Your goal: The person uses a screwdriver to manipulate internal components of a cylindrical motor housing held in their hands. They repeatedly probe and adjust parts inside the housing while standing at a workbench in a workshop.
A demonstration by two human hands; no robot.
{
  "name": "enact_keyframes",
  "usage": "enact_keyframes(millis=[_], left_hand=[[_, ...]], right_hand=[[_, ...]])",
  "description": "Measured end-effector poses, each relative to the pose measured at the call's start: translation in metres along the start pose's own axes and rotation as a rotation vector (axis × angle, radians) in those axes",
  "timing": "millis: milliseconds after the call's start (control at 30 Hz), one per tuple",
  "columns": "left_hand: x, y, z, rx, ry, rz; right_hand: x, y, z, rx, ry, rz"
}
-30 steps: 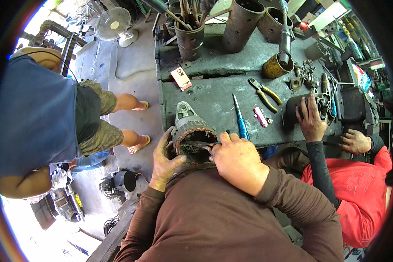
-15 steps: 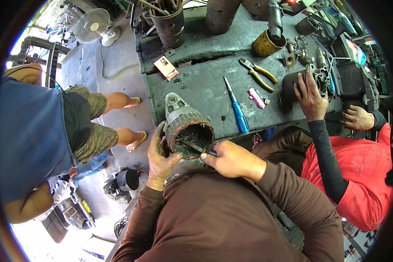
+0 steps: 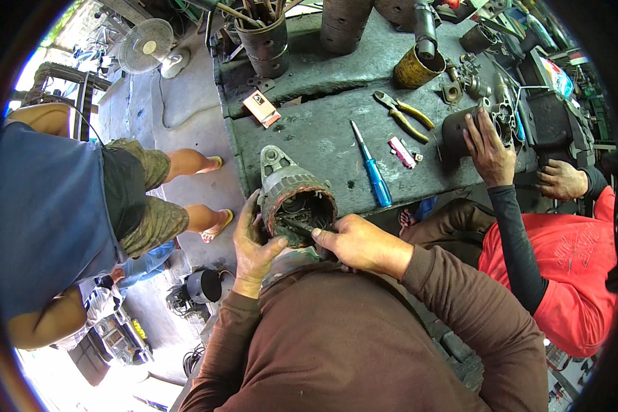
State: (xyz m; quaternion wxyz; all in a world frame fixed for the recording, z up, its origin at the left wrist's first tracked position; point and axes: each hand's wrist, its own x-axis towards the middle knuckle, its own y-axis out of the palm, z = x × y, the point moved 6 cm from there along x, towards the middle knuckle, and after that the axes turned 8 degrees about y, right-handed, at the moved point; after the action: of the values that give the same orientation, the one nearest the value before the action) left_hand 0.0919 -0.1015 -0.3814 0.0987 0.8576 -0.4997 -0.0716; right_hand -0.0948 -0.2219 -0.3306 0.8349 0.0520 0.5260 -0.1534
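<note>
An alternator housing (image 3: 292,180) of grey metal, its open end ringed with copper windings, rests tilted at the bench's near edge, against my body. My left hand (image 3: 253,246) grips the left side of its rim, thumb at the lower edge. My right hand (image 3: 364,246) is closed round a slim dark tool (image 3: 297,225), whose shaft reaches into the open end; its exact kind cannot be made out. Right of the housing lie a blue-handled screwdriver (image 3: 373,168) and yellow-handled pliers (image 3: 405,117).
On the bench (image 3: 309,137) are a cigarette pack (image 3: 261,108), a pink lighter (image 3: 402,152), a yellow can (image 3: 419,69) and a tool-filled bucket (image 3: 264,51). A co-worker's hand (image 3: 489,147) holds a dark cylindrical housing (image 3: 458,134) at right. Someone in blue (image 3: 55,199) stands at left.
My right hand has shifted slightly left and up, and the tool's handle is now more covered by it. My left hand keeps its hold on the housing.
</note>
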Motion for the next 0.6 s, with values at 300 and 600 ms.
enact_keyframes(millis=[300,600], left_hand=[[0.001,0.001,-0.001,-0.016,-0.007,-0.008],[0.004,-0.001,0.002,-0.001,0.000,-0.023]], right_hand=[[-0.002,0.011,0.004,-0.109,-0.127,-0.136],[-0.010,0.011,0.014,-0.156,-0.055,-0.149]])
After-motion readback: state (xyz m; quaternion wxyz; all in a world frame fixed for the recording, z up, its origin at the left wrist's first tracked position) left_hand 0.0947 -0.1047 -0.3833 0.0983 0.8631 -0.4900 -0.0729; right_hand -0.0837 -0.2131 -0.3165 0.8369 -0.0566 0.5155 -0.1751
